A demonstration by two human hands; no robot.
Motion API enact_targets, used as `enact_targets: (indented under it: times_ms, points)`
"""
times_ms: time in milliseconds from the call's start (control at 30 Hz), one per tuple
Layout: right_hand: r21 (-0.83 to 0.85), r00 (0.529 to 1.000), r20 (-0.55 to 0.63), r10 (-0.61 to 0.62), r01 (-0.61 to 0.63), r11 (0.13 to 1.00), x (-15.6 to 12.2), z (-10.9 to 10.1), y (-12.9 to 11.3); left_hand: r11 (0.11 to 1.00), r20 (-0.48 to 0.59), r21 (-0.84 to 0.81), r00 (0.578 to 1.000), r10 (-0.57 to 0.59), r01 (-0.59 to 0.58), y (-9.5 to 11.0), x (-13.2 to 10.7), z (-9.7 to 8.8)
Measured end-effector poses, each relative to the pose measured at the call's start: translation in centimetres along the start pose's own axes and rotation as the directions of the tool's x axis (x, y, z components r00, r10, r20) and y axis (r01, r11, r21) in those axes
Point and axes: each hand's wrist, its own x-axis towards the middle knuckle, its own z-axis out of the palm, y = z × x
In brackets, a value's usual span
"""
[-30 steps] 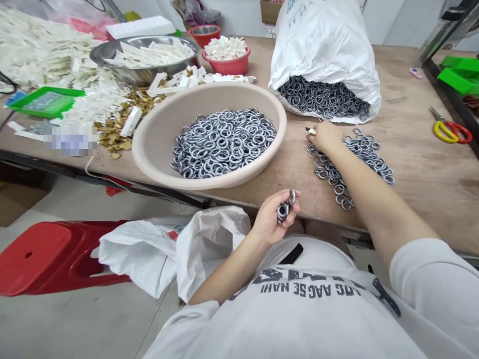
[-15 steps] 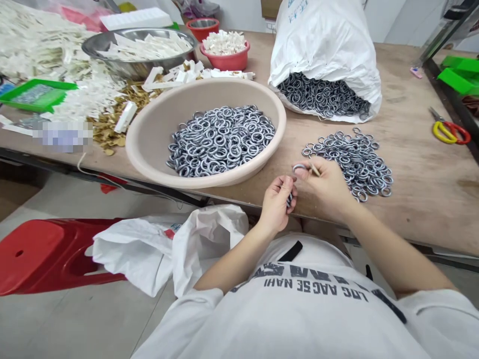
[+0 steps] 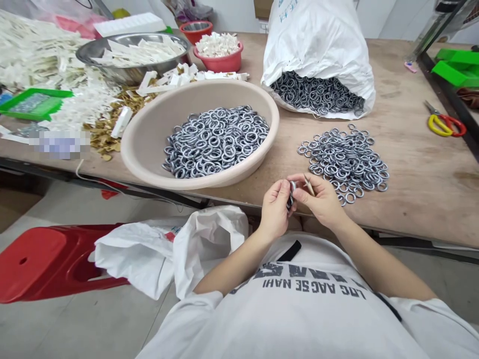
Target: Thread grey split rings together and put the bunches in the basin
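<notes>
Grey metal rings (image 3: 291, 194) sit gripped in the curled left hand (image 3: 276, 209), while the right hand (image 3: 322, 200) pinches a thin tan sliver (image 3: 309, 184) right beside them. Just beyond the hands, a loose pile of rings (image 3: 342, 167) lies on the plywood desk (image 3: 415, 199); further ahead, more rings fill a beige plastic basin (image 3: 144, 149) and a white woven sack (image 3: 318, 35).

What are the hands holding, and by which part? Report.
The left hand pinches metal rings by their rims; the right hand grips a thin pale stick by its lower part.
</notes>
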Motion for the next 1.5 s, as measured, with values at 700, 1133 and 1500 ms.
enact_targets:
  times_ms: [700,1133,1500]
  points:
    - [-0.839,0.959,0.159,-0.233,0.256,0.48,-1.8,0.0,-2.3,0.981,-0.08,-0.088,0.981,-0.178,0.171,1.8,-0.8,0.8]
    - [-0.974,0.99,-0.111,-0.087,-0.091,0.207,9.5,-4.8,0.1,0.969,0.14,-0.121,0.97,-0.198,0.215,2.2,-1.4,-0.9]
    - [-0.947,1.0,-0.027,0.008,-0.028,0.321,12.0,-4.7,-0.6,0.879,0.145,-0.341,0.943,-0.3,0.332,2.9,-0.1,-2.7]
